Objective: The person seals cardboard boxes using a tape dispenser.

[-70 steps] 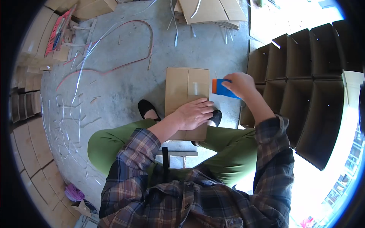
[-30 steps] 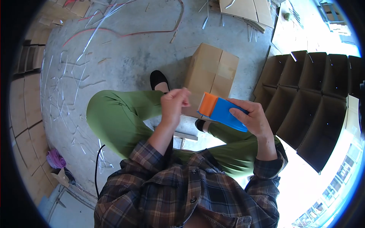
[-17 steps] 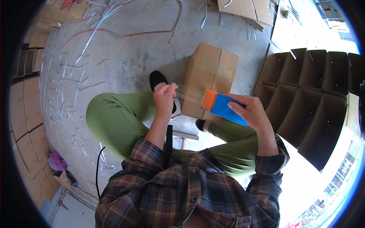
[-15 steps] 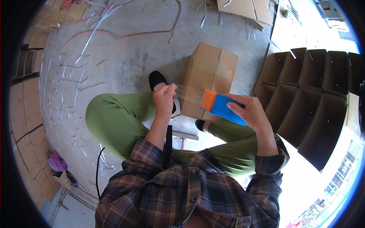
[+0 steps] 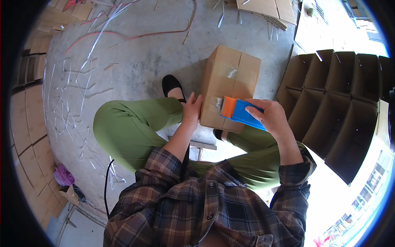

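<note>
Cardboard box [image 5: 220, 80], brown and oblong, sits between your uncurled left hand [image 5: 191, 110] and your right hand [image 5: 270, 116], gripping a blue-and-orange plastic tape dispenser [image 5: 246, 114]; brace its side, laying shiny clear tape [image 5: 217, 102] flat.

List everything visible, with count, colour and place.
Tape dispenser: one, blue-orange, centre
Closed box: one, brown, floor
Tape: count unclear, clear, on box
Open boxes: several, brown, right
Flat cardboard: one stack, brown, top
Stacked boxes: many, brown, left
Loose strips: many, whitish and red, floor
Bundle: one, purple, lower left
Shirt: one, brown-black plaid, bottom
Trousers: one pair, green, centre
Shoes: two, black, by box
Left hand: one, bare, beside box
Right hand: one, bare, holding dispenser
</note>
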{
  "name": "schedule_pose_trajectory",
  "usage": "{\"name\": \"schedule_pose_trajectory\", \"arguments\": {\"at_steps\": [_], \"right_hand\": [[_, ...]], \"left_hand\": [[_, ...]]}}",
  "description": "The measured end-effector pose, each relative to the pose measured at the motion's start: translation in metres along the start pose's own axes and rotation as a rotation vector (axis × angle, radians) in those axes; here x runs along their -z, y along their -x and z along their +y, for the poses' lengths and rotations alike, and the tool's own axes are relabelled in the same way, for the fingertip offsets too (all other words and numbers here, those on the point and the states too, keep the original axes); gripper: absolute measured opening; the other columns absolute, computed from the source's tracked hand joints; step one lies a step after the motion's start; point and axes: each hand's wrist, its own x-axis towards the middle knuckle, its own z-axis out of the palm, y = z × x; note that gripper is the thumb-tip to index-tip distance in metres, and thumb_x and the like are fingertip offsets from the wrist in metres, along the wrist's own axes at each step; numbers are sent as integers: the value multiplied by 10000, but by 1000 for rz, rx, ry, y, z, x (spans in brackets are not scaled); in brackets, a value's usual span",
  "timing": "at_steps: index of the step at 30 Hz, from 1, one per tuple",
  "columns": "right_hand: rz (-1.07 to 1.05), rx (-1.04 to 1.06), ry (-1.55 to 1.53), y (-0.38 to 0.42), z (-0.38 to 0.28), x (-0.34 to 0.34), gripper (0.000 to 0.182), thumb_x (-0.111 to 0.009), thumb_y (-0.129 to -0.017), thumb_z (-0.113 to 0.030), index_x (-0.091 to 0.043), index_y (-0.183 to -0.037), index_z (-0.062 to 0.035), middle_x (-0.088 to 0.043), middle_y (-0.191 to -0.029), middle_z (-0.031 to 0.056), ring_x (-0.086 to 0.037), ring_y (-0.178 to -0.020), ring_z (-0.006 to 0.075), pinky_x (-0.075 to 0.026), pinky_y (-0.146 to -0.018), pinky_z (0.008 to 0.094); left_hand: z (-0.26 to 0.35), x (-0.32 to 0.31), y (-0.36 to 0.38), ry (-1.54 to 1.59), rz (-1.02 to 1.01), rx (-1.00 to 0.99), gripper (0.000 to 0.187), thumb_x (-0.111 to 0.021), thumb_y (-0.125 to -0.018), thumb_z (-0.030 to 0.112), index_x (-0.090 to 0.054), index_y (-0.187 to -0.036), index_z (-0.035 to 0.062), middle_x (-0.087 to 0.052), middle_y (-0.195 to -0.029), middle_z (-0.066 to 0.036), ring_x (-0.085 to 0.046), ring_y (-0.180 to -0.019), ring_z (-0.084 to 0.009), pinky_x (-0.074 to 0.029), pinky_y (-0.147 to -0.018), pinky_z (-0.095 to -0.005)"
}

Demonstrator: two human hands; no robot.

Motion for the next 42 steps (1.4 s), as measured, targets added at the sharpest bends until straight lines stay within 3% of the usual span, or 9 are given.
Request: {"name": "schedule_pose_trajectory", "arguments": {"at_steps": [2, 9, 12, 15, 17, 20, 22, 35, 42], "right_hand": [[13, 8, 7, 1, 1, -1, 282, -686, -847, -249, -698, -1089, -104, -697, -937, 160, -678, -813, 292, -514, -760, 332], [17, 28, -24, 0, 5, -3, 268, -678, -847, -267, -708, -1076, -131, -696, -921, 155, -675, -813, 294, -517, -759, 343], [30, 31, -8, -1, 7, -2, 269, -678, -842, -276, -711, -1069, -135, -696, -914, 151, -670, -808, 298, -518, -754, 350], [34, 33, -17, -2, 9, 0, 270, -678, -839, -281, -712, -1067, -139, -696, -904, 148, -667, -801, 302, -518, -747, 355], [26, 27, -23, -1, 11, -2, 271, -678, -839, -282, -712, -1067, -140, -695, -898, 148, -666, -796, 304, -518, -743, 358], [26, 49, -26, -3, 16, -3, 276, -675, -841, -294, -712, -1069, -142, -694, -881, 148, -663, -788, 309, -517, -735, 364], [34, 87, 19, -3, 21, -4, 285, -625, -856, -398, -715, -1064, -225, -686, -808, 125, -650, -774, 326, -516, -713, 416], [-30, 56, -12, 4, 28, 2, 319, -646, -865, -361, -698, -1121, -178, -687, -845, 151, -654, -769, 318, -509, -730, 395], [-59, 25, -74, 3, 33, 8, 330, -652, -870, -356, -689, -1144, -175, -693, -856, 148, -661, -768, 298, -509, -735, 382]], "left_hand": [[6, 5, 0, -188, -44, 30, 620, -557, -974, 294, -305, -1464, 9, -516, -1349, -116, -550, -1125, -159, -439, -921, -271], [23, 2, 37, -98, -407, -261, 706, -378, -1003, 500, -211, -1500, 28, -388, -1477, -101, -335, -1370, -176, -262, -1108, -297], [30, 8, 27, -75, -534, 61, 723, -294, -1001, 550, -164, -1517, 60, -339, -1509, -77, -314, -1380, -179, -254, -1116, -300], [35, 8, 23, -2, -361, -15, 803, -524, -940, 509, -172, -1517, 77, -336, -1515, -91, -273, -1411, -215, -230, -1133, -372], [73, -10, 57, -862, -239, -990, 969, -760, -743, 475, -258, -1492, 122, -346, -1507, -112, -214, -1441, -281, -190, -1144, -498], [94, -29, 63, -1169, -457, -1121, 1151, -872, -570, 392, -237, -1491, 121, -387, -1479, -77, -233, -1432, -294, -139, -1132, -593], [88, -34, 49, -1170, -520, -1143, 1158, -875, -573, 383, -221, -1491, 121, -394, -1474, -61, -241, -1429, -287, -138, -1137, -587], [88, -42, 51, -1278, -542, -1111, 1199, -902, -546, 320, -184, -1481, 99, -422, -1463, -50, -289, -1404, -316, -290, -1022, -618], [90, -48, 40, -1308, -632, -1157, 1213, -906, -530, 340, -183, -1481, 129, -453, -1442, -17, -285, -1408, -301, -261, -1008, -672]]}}
